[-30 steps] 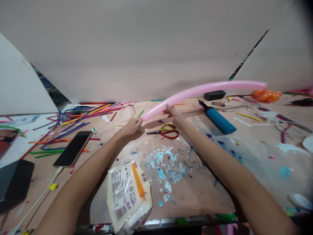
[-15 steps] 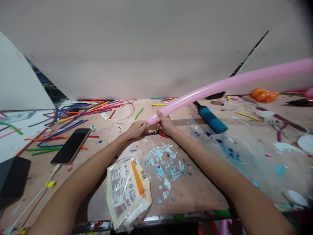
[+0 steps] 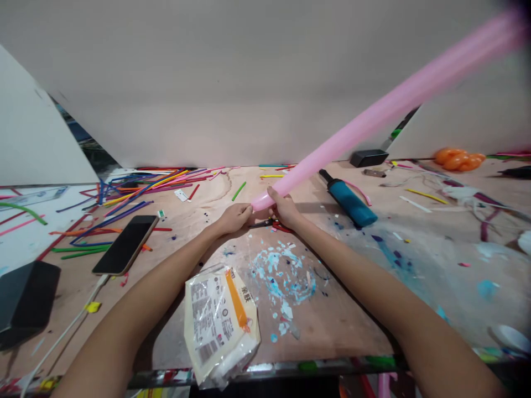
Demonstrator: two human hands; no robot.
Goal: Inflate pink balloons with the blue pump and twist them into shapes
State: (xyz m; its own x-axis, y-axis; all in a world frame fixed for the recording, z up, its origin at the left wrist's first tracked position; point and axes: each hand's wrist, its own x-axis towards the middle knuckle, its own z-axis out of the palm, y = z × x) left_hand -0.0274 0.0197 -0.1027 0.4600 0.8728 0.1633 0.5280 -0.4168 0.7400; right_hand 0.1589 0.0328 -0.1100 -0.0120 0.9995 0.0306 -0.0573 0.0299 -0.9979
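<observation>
A long inflated pink balloon [image 3: 352,131] slants from my hands up to the upper right, its far end blurred. My left hand [image 3: 235,219] pinches the balloon's near end. Just to the right, my right hand [image 3: 285,210] is closed round the balloon a little further along, thumb on top. Under my right hand lies a pair of scissors [image 3: 282,226] with red handles, partly hidden by the fingers. A blue hand pump [image 3: 352,203] with a black nozzle rests on the table to the right of the hands.
Many uninflated balloons [image 3: 141,196] lie at the back left. A phone [image 3: 125,245] on a cable, a black box [image 3: 29,304] and a packet of wipes [image 3: 222,326] are nearer. An orange twisted balloon [image 3: 458,160] sits back right. White panels [image 3: 232,83] enclose the table.
The pink balloon's far end has swung upward, so it slants more steeply. Both hands keep their hold in nearly the same place. The view has shifted slightly.
</observation>
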